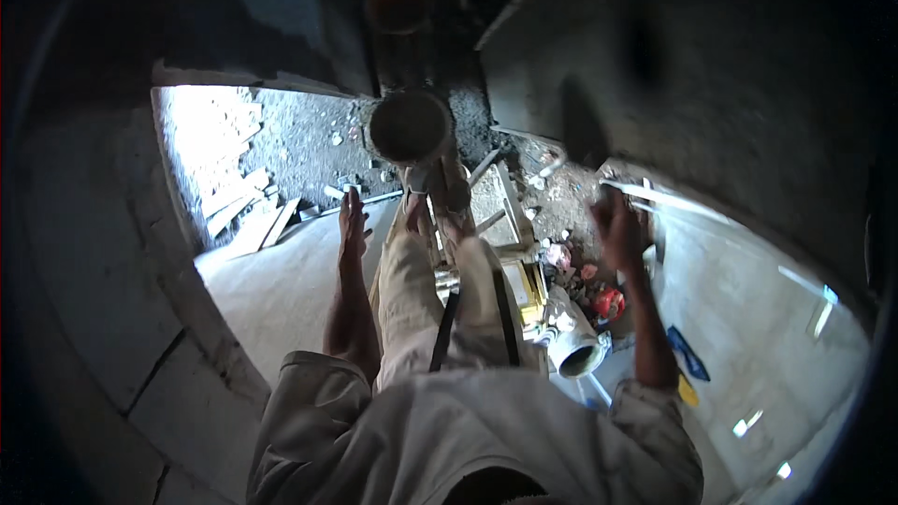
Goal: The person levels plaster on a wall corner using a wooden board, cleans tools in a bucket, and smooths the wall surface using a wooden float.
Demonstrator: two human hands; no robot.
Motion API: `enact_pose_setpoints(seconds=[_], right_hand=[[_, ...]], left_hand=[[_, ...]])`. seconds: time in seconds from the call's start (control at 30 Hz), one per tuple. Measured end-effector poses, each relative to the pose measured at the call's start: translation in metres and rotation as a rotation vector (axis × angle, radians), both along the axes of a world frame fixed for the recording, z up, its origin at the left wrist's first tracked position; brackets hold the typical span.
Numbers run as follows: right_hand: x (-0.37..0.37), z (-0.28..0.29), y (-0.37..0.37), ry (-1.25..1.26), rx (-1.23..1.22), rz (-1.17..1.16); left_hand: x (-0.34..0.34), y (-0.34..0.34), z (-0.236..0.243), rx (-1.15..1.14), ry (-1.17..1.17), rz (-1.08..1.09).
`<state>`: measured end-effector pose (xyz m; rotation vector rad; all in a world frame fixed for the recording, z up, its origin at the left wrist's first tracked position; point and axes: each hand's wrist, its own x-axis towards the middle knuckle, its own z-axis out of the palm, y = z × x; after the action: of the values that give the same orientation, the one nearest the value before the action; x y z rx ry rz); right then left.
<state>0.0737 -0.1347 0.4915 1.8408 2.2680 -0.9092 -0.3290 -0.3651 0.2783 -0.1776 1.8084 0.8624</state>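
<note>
The right hand has its grip closed around what looks like a pointing trowel, the handle hidden by the fingers. The dark, leaf-shaped trowel blade lies just beyond that hand, its long axis running away from the person and slightly left, seen against the grey wall; whether it touches the wall cannot be told. The left hand is well apart from it, fingers extended and nothing visible in its grip. Ahead of both hands and between them, a round pan sits just beyond the feet, apparently on narrow planks; its contents are too dark to make out. Loose boards lie left by a bright opening, and a red wrapper lies among rubble at right.
</note>
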Motion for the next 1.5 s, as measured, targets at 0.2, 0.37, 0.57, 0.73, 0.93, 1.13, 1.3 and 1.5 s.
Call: enact_pose_setpoints(seconds=[0.2, 0.37, 0.57, 0.73, 0.93, 1.13, 1.3, 1.5], right_hand=[[-0.097, -0.229, -0.047, -0.110, 0.008, 0.519], [-0.191, -0.394, -0.016, -0.363, 0.219, 0.773], [-0.250, -0.532, 0.038, -0.526, 0.350, 0.799], [-0.225, -0.586, 0.030, -0.416, 0.078, 0.704], [-0.214, -0.591, 0.023, -0.192, -0.386, 0.710], [-0.197, -0.502, 0.048, 0.117, -0.362, 0.533], [-0.206, -0.354, 0.057, 0.102, -0.251, 0.670], [-0.202, -0.112, 0.075, 0.281, -0.125, 0.662]], left_hand=[[-0.031, 0.097, -0.152, -0.127, 0.077, -0.063], [-0.077, 0.107, -0.294, -0.080, 0.154, -0.168], [-0.086, 0.116, -0.346, -0.024, 0.055, -0.097], [-0.042, 0.131, -0.330, 0.173, 0.269, -0.149], [-0.055, 0.130, -0.329, 0.130, 0.177, -0.111], [-0.074, 0.119, -0.345, 0.064, -0.062, 0.059], [-0.108, 0.049, -0.302, 0.220, -0.206, 0.091], [-0.050, -0.075, -0.211, -0.143, -0.321, -0.040]])
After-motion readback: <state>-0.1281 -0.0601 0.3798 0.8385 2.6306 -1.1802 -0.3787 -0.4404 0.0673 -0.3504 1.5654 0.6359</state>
